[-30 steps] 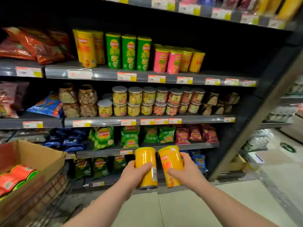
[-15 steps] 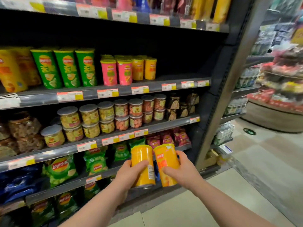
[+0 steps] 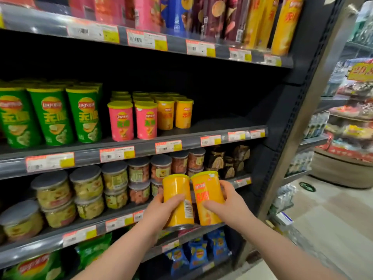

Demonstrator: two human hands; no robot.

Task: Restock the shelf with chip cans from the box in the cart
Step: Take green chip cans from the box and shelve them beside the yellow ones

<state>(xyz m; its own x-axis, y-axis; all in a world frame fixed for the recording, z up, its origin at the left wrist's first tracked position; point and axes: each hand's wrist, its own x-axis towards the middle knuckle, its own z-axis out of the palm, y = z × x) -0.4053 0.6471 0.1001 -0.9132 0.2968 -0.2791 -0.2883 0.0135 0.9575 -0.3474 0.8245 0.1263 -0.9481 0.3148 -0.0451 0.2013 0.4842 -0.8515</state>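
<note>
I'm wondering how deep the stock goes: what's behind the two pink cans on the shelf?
Behind the pink cans, more yellow lids line up toward the back. Only the lids show; the bodies under them are covered, so their colour cannot be told.

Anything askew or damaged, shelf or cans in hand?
Nothing stands out. Left hand grips the left orange can, right hand the right orange can, both intact, roughly upright. Shelved cans stand in neat rows.
</note>
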